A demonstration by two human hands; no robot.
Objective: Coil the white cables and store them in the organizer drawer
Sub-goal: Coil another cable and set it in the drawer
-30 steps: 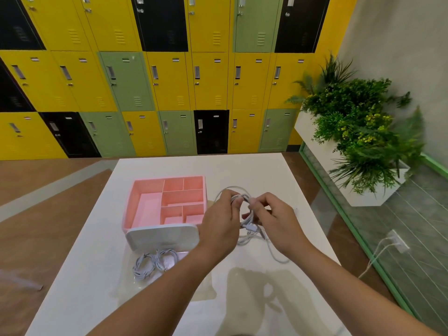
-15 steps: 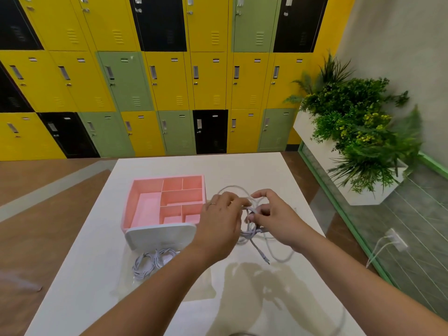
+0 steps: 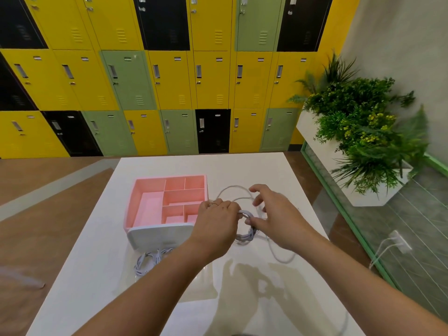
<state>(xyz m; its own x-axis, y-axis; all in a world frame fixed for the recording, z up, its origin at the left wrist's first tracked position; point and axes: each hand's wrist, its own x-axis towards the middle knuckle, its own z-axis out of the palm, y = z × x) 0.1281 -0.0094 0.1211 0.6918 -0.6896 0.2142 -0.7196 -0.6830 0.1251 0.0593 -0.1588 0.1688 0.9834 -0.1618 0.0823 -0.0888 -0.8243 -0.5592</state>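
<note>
In the head view, the left hand (image 3: 217, 220) is clenching around a small bundle of the white cable (image 3: 246, 235), just right of the pink organizer (image 3: 169, 200) on the white table (image 3: 97, 275). The right hand (image 3: 274, 212) is reaching over the same bundle with fingers (image 3: 258, 189) spread; its thumb seems to be touching the coil, but I cannot tell whether it is actually gripping a strand. A loose loop is arching on the far side of the hands and another length is trailing to the near right across the tabletop. The drawer (image 3: 161, 235) is standing pulled out toward the near edge, with already coiled cables (image 3: 148, 260) lying in it.

The main risk I am seeing is the bundle springing apart: if the left hand is easing off while the right is re-reaching, the turns could be slipping loose. The trailing length could also be snagging on the far loop, knotting instead of wrapping cleanly.
</note>
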